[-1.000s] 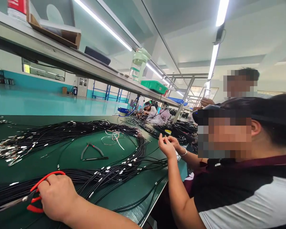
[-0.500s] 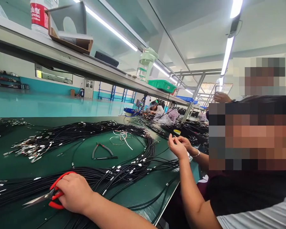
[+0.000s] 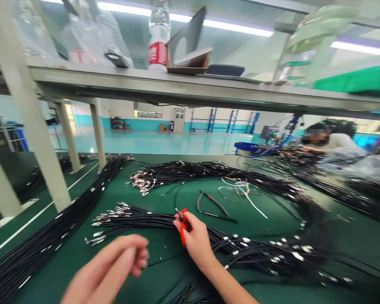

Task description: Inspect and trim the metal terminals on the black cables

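Observation:
My right hand [image 3: 196, 240] is wrapped around a pair of red-handled scissors [image 3: 184, 230], held over a bundle of black cables [image 3: 158, 220]; the blades are mostly hidden. To its left, my left hand [image 3: 114, 264] hovers above the green table [image 3: 164, 247], slightly blurred, with its fingers curled inward. A thin black cable passes close to those fingers, but whether they grip it I cannot make out. Grey-handled pliers [image 3: 213, 202] and a black pen-like tool [image 3: 220, 217] lie just beyond my right hand.
More cable bundles run along the left [image 3: 79, 211] and back [image 3: 202, 168]. A white strip with thin wires [image 3: 248, 196] lies behind the pliers. Pale posts [image 3: 39, 109] hold up a shelf [image 3: 145, 82] bearing a bottle [image 3: 158, 38] and an opened box [image 3: 190, 61]. A co-worker [image 3: 331, 139] sits at the right.
The view has swung left, so the neighbouring person's hands have left the frame. My left hand has come into view. My right hand still holds the scissors, now turned more upright.

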Tool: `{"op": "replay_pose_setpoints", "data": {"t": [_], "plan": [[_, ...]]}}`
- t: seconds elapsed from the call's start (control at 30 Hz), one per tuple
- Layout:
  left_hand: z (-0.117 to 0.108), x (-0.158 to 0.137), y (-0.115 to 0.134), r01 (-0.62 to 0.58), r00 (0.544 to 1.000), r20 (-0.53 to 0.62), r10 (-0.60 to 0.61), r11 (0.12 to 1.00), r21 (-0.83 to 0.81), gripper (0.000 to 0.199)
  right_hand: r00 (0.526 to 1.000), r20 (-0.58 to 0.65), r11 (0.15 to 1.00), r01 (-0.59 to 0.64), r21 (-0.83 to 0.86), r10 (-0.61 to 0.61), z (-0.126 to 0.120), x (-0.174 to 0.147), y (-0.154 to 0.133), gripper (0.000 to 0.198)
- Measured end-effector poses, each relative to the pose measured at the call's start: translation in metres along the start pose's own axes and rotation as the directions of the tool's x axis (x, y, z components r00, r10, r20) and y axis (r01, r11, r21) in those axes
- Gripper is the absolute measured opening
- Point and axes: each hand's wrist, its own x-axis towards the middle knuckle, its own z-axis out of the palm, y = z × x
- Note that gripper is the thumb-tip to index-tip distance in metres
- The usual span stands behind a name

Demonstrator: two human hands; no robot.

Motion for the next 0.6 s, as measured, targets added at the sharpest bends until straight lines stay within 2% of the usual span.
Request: {"op": "replay_pose_setpoints", "data": {"t": [0.07,0.1,0.17,0.2,0.23,0.3,0.37,0.5,0.6], "plan": [[-0.01,-0.003,-0.009,0.142,0.989,0.084,-0.123,0.954,-0.265,0.055,0.996,-0.005,0.995,-0.085,0.046,0.085,-0.001,0.001,-0.002,0.03],[-0.01,0.002,-0.012,0.24,0.969,0.153,-0.192,0.872,-0.427,0.052,0.991,-0.005,0.989,-0.134,0.064,0.135,-0.002,0.001,-0.003,0.034],[-0.004,0.02,-0.014,0.379,0.924,0.249,-0.289,0.617,-0.69,0.055,0.977,-0.002,0.973,-0.212,0.091,0.213,-0.004,0.001,-0.004,0.042],[-0.001,0.031,-0.014,0.389,0.914,0.252,-0.318,0.51,-0.767,0.055,0.973,0.005,0.968,-0.231,0.097,0.231,-0.005,0.001,-0.004,0.045],[-0.001,0.042,-0.013,0.341,0.921,0.196,-0.338,0.449,-0.826,0.052,0.97,0.014,0.965,-0.242,0.103,0.242,-0.005,0.002,-0.004,0.047],[-0.006,0.062,-0.01,0.236,0.926,0.078,-0.37,0.405,-0.883,0.038,0.964,0.035,0.959,-0.264,0.106,0.262,-0.005,0.003,-0.002,0.051],[-0.019,0.073,-0.006,0.186,0.918,0.018,-0.396,0.392,-0.901,0.028,0.959,0.063,0.956,-0.281,0.086,0.276,-0.005,0.004,-0.001,0.053],[-0.049,0.076,-0.002,0.209,0.939,0.068,-0.338,0.402,-0.892,0.026,0.957,0.095,0.958,-0.28,0.06,0.273,-0.003,0.005,-0.001,0.053],[-0.06,0.076,-0.009,0.244,0.927,0.082,-0.367,0.42,-0.874,0.029,0.953,0.135,0.958,-0.282,0.056,0.273,-0.002,0.005,-0.003,0.055]]}}
